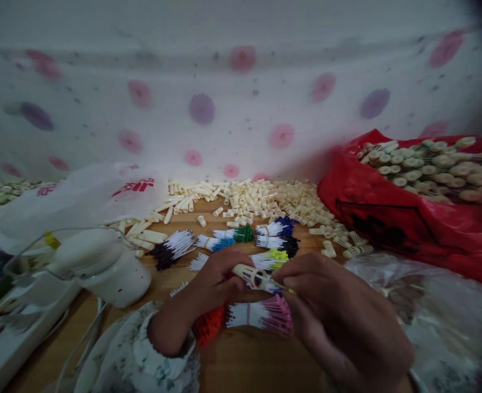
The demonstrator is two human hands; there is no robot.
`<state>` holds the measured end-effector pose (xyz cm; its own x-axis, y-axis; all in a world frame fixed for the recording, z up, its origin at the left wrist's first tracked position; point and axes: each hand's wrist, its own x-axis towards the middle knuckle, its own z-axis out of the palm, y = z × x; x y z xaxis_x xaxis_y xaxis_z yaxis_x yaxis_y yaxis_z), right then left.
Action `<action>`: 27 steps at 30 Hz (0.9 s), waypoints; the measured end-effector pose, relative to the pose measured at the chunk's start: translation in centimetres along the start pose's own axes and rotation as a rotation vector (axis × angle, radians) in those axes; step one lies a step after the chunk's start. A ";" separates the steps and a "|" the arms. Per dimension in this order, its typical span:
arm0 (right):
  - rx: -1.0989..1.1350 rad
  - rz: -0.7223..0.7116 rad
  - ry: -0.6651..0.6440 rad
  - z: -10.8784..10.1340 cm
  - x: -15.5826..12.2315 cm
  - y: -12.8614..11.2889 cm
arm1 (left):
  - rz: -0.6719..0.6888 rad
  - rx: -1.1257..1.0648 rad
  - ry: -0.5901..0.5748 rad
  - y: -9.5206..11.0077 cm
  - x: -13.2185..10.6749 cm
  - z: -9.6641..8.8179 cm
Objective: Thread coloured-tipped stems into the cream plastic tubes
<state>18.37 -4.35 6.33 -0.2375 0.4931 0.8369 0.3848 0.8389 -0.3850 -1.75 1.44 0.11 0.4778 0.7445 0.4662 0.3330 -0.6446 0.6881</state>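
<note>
My left hand [216, 281] is closed around a cream plastic pen barrel [249, 274] with slots in its side. The barrel's open end points right, and something dark and coloured shows inside it. Just beyond that mouth, the fingers of my right hand [339, 311] pinch a thin pen refill [277, 285] with a yellow-green end, its other end at the barrel's opening. Below the hands lie a rubber-banded bundle of pink-tipped refills [261, 315] and some orange-red ones [209, 325]. Behind them are yellow [271, 258], green [243, 233], blue [220, 243] and black-tipped [277, 243] bundles.
Loose cream plastic parts [265, 199] are heaped along the back of the wooden table [261, 360]. A red bag [372, 218] full of barrels stands at right, above a clear plastic bag [437, 305]. At left are a white bag [85, 202], a white device [101, 267] and a power strip [23, 322].
</note>
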 end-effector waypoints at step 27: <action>-0.220 0.040 0.034 2.5 -1.1 2.9 | 0.089 0.258 0.156 0.0 -0.1 0.2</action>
<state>17.57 -1.89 3.33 -0.1890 0.5138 0.8368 0.5799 0.7461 -0.3271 -1.61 1.38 -0.07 0.3910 0.6877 0.6117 0.5002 -0.7167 0.4859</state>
